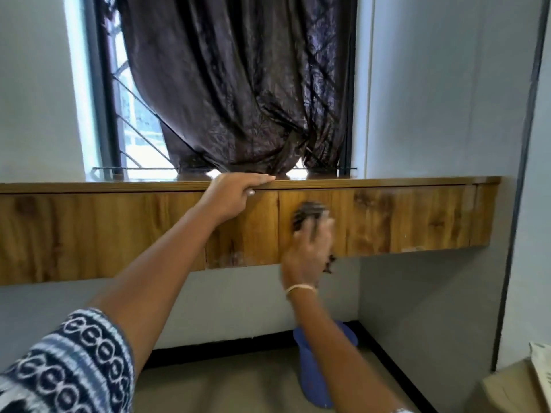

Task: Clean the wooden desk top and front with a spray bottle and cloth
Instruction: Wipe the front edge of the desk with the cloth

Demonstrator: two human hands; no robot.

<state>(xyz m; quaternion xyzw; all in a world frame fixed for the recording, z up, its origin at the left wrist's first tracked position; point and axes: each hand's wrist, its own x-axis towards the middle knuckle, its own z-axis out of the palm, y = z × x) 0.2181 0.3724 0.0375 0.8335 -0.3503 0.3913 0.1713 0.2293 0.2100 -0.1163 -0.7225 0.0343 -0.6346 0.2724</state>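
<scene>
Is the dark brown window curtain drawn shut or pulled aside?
Partly aside. The dark brown curtain is bunched at its foot above the wooden desk top, leaving the window's left pane and grille uncovered.

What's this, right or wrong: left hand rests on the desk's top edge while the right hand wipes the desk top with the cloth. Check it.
Wrong in one respect. The head view shows the left hand on the desk's top edge, but the right hand wipes the desk front with the cloth, not the top.
</scene>
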